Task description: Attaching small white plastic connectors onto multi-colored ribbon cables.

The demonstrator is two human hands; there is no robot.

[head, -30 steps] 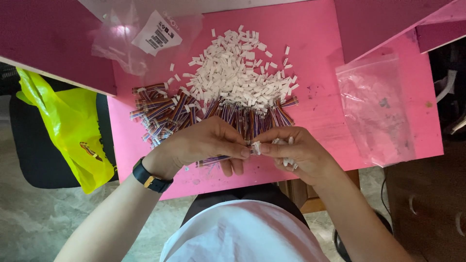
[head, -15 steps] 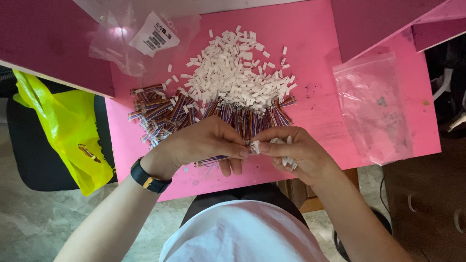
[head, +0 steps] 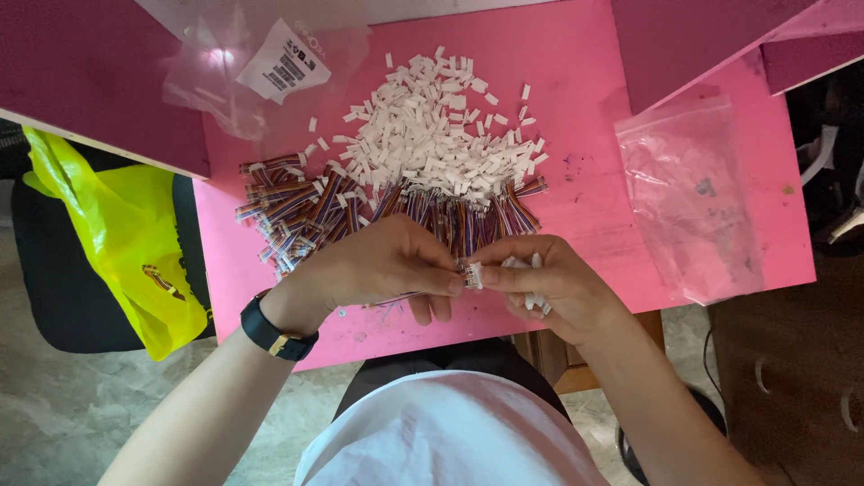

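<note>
My left hand [head: 382, 265] and my right hand [head: 544, 283] meet over the near edge of a pink table [head: 585, 180]. Between their fingertips sits a small white plastic connector [head: 472, 274] on a short multicoloured wire piece. The left hand pinches the wire end, the right pinches the connector and also keeps a few more white connectors in its palm. Just beyond the hands lies a row of striped wire bundles [head: 306, 211]. A heap of small white connectors [head: 432, 144] lies behind them. A black wristwatch [head: 274, 333] is on my left wrist.
An empty clear plastic bag [head: 688, 193] lies at the right. Another clear bag with a white label [head: 270, 63] lies at the far left. A yellow plastic bag [head: 117, 234] hangs beside the table on the left. Dark pink panels [head: 90, 81] border the table.
Both hands stay pressed together at the same spot with the connector between them. Only slight finger motion shows.
</note>
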